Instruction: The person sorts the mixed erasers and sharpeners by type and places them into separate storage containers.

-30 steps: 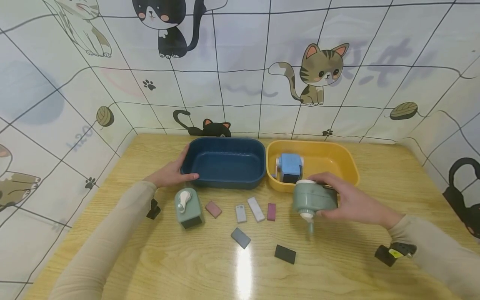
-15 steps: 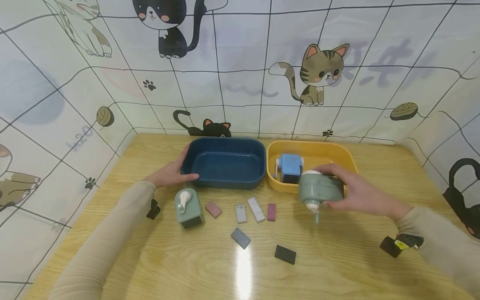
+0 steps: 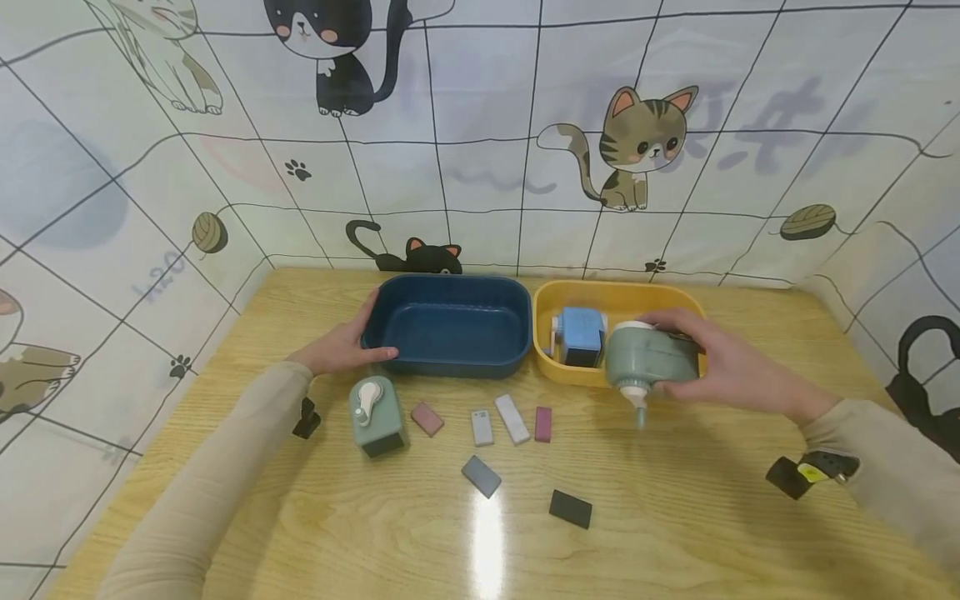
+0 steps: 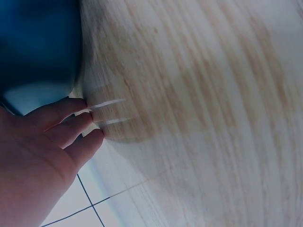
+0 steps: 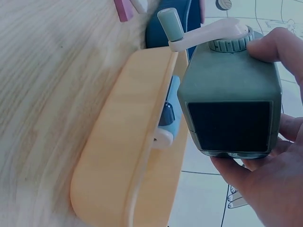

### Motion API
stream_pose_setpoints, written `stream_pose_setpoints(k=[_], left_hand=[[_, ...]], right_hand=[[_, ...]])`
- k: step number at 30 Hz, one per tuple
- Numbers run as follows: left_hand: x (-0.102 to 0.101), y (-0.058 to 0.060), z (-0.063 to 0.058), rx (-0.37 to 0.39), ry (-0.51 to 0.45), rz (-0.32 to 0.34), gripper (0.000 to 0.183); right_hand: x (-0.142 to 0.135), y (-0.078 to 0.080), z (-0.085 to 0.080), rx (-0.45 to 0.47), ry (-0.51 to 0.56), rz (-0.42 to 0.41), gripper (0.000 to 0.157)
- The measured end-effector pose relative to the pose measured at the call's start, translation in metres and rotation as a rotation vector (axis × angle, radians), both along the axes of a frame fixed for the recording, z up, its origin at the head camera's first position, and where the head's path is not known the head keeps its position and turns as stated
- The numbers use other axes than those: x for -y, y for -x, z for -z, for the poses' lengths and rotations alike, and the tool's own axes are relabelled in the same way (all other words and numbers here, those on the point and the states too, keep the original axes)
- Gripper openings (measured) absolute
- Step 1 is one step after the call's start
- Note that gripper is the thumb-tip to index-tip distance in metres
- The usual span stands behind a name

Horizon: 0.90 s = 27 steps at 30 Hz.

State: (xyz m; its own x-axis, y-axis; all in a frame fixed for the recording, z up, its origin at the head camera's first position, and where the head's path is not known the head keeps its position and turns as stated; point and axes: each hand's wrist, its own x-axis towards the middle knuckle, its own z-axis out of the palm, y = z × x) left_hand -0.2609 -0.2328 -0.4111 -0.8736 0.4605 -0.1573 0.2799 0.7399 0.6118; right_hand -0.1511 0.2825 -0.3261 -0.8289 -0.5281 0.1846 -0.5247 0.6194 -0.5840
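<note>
My right hand [image 3: 738,371] grips a green hand-crank pencil sharpener [image 3: 647,357], thumb on one side and fingers on the other. It is lifted over the front right of the yellow bin [image 3: 572,375], its crank [image 5: 210,34] pointing toward me. In that bin sits a blue hand-crank pencil sharpener [image 3: 581,335], at the left end. My left hand [image 3: 339,346] rests against the left end of the navy bin [image 3: 450,332], fingers along its side and thumb at the front rim. A second green pencil sharpener [image 3: 377,417] stands on the table before that hand.
Several small flat blocks lie in front of the bins, among them a pink block [image 3: 427,418], a white block [image 3: 512,418], a magenta block [image 3: 543,424], a grey block [image 3: 482,476] and a black block [image 3: 571,508]. A cat-print sheet [image 3: 480,167] encloses the table's back and sides.
My right hand has carried the green pencil sharpener right and farther back, over the yellow bin. The left hand has stayed at the navy bin.
</note>
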Motion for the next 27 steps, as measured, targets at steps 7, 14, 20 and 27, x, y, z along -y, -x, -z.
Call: stream_pose_setpoints(k=[7, 14, 20, 27], left_hand=[[0.000, -0.001, 0.000, 0.001, 0.010, -0.003, 0.110], [0.000, -0.001, -0.001, -0.001, 0.007, -0.004, 0.110], [-0.001, -0.001, -0.001, 0.002, 0.001, -0.005, 0.110], [0.000, 0.000, 0.000, -0.012, -0.006, -0.001, 0.110]], right_hand=[[-0.004, 0.008, -0.006, 0.056, -0.010, 0.041, 0.079], [-0.013, 0.018, -0.007, 0.056, -0.019, 0.062, 0.077], [-0.021, 0.029, -0.006, 0.012, -0.025, 0.073, 0.079], [-0.026, 0.039, -0.005, 0.021, -0.044, 0.147, 0.079]])
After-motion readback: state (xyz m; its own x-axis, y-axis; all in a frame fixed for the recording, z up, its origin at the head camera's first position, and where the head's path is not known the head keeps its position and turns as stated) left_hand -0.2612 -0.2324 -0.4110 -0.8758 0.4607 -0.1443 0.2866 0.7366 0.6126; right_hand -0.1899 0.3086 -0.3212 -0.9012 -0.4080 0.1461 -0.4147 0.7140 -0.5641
